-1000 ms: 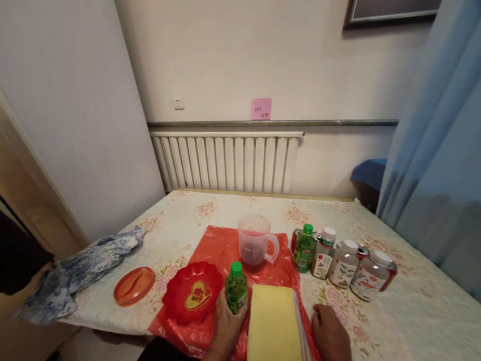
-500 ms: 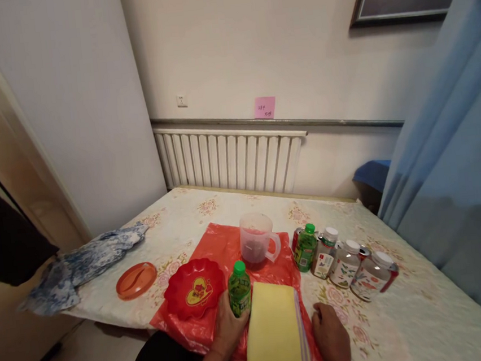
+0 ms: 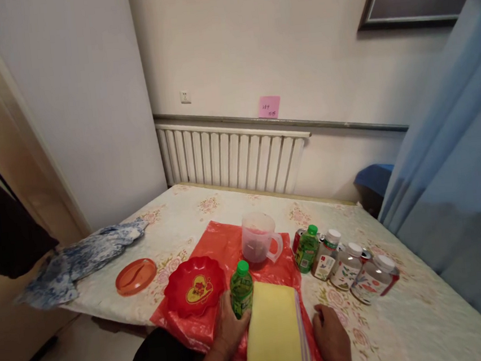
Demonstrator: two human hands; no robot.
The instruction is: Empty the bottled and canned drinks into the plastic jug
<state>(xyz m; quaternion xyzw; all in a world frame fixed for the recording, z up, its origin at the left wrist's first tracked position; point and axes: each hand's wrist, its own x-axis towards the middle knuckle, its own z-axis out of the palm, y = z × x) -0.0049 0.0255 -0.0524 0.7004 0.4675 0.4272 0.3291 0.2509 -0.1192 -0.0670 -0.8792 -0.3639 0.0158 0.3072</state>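
Observation:
My left hand (image 3: 231,323) is wrapped round the lower part of a green drink bottle (image 3: 241,291) with a green cap. The bottle stands upright on a red plastic sheet (image 3: 224,236), between a red scalloped plate (image 3: 177,291) and a folded yellow cloth (image 3: 275,324). My right hand (image 3: 332,333) rests on the flowered cover, just right of the cloth, with its fingers curled in. Nothing shows in it. Behind the held bottle is a translucent plastic measuring jug (image 3: 255,247) with its handle to the right.
Right of the jug stand another green bottle (image 3: 307,250) and several clear bottles (image 3: 346,269) with white caps, with cans partly hidden behind them. An orange lid-like dish (image 3: 136,277) and a blue-white cloth (image 3: 90,260) lie left on the flowered cover (image 3: 431,309).
The camera view has shifted slightly. My left hand stays on the green bottle, and my right hand stays beside the yellow cloth.

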